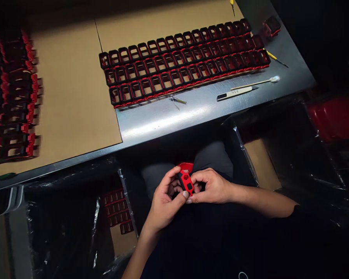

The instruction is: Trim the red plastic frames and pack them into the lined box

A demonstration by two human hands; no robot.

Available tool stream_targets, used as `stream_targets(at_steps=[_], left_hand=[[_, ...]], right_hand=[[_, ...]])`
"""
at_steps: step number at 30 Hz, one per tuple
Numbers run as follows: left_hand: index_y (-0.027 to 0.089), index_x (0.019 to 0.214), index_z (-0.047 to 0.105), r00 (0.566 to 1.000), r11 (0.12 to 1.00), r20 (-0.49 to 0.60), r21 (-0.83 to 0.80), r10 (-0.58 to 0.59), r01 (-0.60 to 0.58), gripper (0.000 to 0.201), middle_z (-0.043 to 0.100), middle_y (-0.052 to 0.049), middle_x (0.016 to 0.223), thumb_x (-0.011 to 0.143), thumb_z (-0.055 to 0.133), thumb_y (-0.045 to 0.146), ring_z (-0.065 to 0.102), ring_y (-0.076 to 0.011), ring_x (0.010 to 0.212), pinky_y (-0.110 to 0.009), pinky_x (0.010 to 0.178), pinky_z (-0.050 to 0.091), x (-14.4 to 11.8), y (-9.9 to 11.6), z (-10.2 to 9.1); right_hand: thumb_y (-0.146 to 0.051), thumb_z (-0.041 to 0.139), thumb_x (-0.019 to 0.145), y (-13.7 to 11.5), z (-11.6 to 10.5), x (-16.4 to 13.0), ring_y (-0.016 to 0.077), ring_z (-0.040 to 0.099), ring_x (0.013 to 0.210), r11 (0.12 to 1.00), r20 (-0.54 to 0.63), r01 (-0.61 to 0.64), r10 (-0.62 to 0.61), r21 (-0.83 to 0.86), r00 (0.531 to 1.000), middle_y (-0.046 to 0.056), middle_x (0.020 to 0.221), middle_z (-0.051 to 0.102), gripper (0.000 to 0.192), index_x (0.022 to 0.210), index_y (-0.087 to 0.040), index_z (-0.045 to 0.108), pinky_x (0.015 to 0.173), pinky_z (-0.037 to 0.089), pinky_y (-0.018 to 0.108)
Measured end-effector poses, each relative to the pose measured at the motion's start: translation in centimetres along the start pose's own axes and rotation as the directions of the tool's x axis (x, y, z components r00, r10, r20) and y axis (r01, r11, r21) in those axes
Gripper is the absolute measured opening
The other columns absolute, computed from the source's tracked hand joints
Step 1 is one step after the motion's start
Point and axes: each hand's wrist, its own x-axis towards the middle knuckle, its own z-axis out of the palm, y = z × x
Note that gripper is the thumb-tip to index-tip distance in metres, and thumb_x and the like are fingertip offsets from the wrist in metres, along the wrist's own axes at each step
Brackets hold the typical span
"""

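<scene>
Above my lap I hold a small red and black plastic frame (186,181), with a round hole and a square opening in its red face. My left hand (168,195) grips it from the left, thumb at its lower end and index finger at its top. From the other side, my right hand (209,186) pinches its right edge and lower corner. On the table beyond, several matching red and black frames (174,58) stand in three long rows.
On the metal table (151,124) lie a marker-like pen (237,93), a cotton swab (254,83), a yellow-handled pick (275,57) and a small metal piece (177,100). Cardboard (72,89) covers its left part, with stacked frames (13,97). Plastic-lined boxes flank my legs; the left one holds frames (116,207).
</scene>
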Motion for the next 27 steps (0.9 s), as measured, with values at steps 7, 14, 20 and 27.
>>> stream_targets(at_steps=[7, 14, 20, 27], left_hand=[[0.028, 0.142, 0.047, 0.999, 1.0, -0.052, 0.023, -0.007, 0.008, 0.069, 0.062, -0.012, 0.136, 0.08, 0.076, 0.019, 0.067, -0.0225, 0.109, -0.027, 0.079, 0.056, -0.6, 0.2, 0.4], [0.035, 0.15, 0.035, 0.996, 0.978, 0.017, 0.191, 0.087, -0.088, 0.078, 0.061, -0.007, 0.141, 0.084, 0.07, 0.012, 0.064, -0.0206, 0.121, -0.032, 0.101, 0.051, -1.2, -0.2, 0.0], [0.038, 0.155, 0.022, 0.969, 0.885, 0.102, 0.394, 0.225, -0.247, 0.086, 0.06, -0.004, 0.142, 0.086, 0.064, 0.007, 0.056, -0.0193, 0.132, -0.038, 0.116, 0.038, -1.4, -0.2, -0.1], [0.032, 0.154, 0.029, 0.97, 0.894, 0.097, 0.377, 0.222, -0.242, 0.082, 0.06, -0.007, 0.142, 0.085, 0.066, 0.007, 0.053, -0.0219, 0.136, -0.046, 0.122, 0.026, -1.5, 0.0, -0.3]], right_hand=[[-0.035, 0.08, 0.074, -0.1, -0.4, -0.1, 0.0102, 0.055, 0.057, 0.995, 0.059, 0.073, -0.07, -0.061, 0.996, -0.002, 0.064, 0.062, 0.024, 0.075, -0.016, 0.066, 0.058, 0.044, 0.023], [-0.039, 0.071, 0.08, -0.8, -1.8, -0.1, 0.0079, 0.05, 0.054, 0.916, 0.124, -0.1, 0.055, 0.389, 0.991, -0.003, 0.065, 0.06, 0.033, 0.098, -0.012, 0.067, 0.054, 0.04, 0.021], [-0.047, 0.065, 0.087, -1.9, -2.0, 0.0, 0.0073, 0.047, 0.049, 0.879, 0.196, -0.214, 0.141, 0.426, 0.97, -0.003, 0.057, 0.057, 0.038, 0.093, -0.01, 0.072, 0.053, 0.037, 0.022], [-0.052, 0.067, 0.084, -2.1, -1.7, -0.2, 0.0076, 0.048, 0.046, 0.843, 0.211, -0.299, 0.225, 0.447, 0.951, -0.004, 0.049, 0.057, 0.042, 0.084, -0.011, 0.071, 0.052, 0.035, 0.022]])
